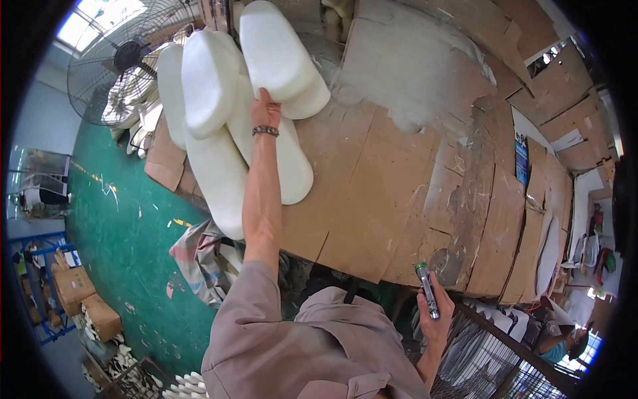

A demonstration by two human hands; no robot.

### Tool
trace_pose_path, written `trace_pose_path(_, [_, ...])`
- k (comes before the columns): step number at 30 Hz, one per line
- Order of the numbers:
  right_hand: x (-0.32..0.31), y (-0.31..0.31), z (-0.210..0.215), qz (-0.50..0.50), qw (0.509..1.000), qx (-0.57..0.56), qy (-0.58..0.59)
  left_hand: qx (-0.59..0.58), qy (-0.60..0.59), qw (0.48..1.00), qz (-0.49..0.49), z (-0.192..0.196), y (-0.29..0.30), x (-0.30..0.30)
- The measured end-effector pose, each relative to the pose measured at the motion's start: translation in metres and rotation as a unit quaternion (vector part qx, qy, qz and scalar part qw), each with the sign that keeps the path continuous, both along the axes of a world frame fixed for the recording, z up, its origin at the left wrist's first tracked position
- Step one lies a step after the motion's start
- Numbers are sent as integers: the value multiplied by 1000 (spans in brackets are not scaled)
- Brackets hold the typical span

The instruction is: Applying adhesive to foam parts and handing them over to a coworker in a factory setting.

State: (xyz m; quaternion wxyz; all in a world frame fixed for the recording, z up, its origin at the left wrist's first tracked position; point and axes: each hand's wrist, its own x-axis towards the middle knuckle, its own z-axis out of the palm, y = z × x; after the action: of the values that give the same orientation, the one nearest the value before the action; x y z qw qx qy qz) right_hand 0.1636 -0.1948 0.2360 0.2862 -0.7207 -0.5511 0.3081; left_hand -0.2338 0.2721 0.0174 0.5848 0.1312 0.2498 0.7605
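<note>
Several smooth white moulded foam pieces, long and rounded, lie heaped at the left end of a cardboard-covered table. My left hand, with a beaded bracelet at the wrist, reaches across the heap. It grips the lower left edge of the upper foam piece, its fingers partly hidden against it. Beside it lie another rounded foam piece and a longer one under my forearm. Near the table's front edge, my right hand is closed around a slim silver-and-black tool with a green end, pointing up; its exact kind is unclear.
A large wire-caged fan stands at the far left. Striped cloth hangs below the table beside the green floor. Cardboard boxes sit by a blue rack on the left. A metal wire cage stands at the lower right.
</note>
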Motion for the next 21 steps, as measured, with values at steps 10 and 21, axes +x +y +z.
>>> trace_pose_path(10, [71, 62, -121, -82, 995, -50, 4, -67, -17, 996, -50, 3, -51, 12])
trace_pose_path(21, [155, 109, -362, -4, 884, -65, -462, -404, 79, 911, -41, -72, -515, 2])
